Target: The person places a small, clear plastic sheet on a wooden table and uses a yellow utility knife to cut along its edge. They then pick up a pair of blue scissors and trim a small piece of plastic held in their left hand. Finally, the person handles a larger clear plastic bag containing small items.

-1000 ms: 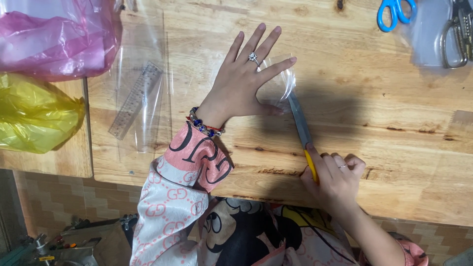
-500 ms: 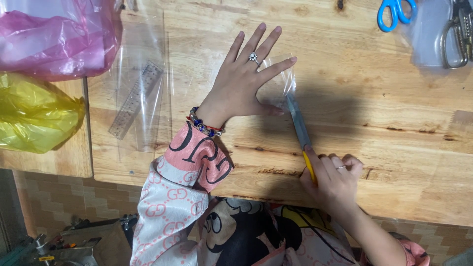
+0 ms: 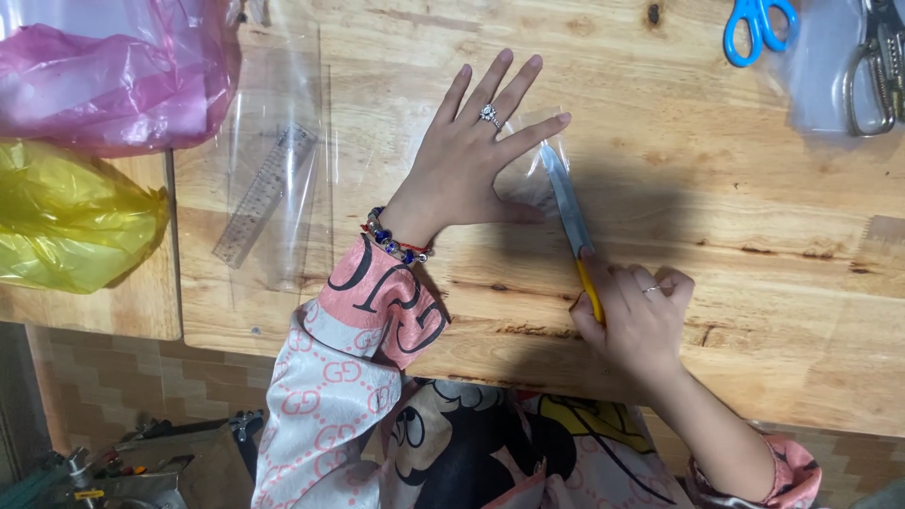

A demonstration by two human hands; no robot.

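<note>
From the head view, the left hand point(image 3: 467, 170) lies flat and spread on the clear plastic sheet point(image 3: 533, 155) mid-frame on the wooden surface point(image 3: 754, 226), while the right hand point(image 3: 636, 316) has its grip closed on the yellow-handled knife point(image 3: 570, 217), whose blade runs just beside the fingers point(image 3: 533, 127), so a slip could nick them or tear the sheet crookedly.

Small home-style craft or packing workbench. Bare wooden tabletop point(image 3: 716, 198), knotted and scuffed. Far right: blue-handled scissors point(image 3: 757, 28) and metal shears point(image 3: 872, 66). Left: clear ruler point(image 3: 264, 193), pink point(image 3: 113, 71) and yellow plastic bags point(image 3: 71, 221). Tiled floor point(image 3: 104, 386) below.
</note>
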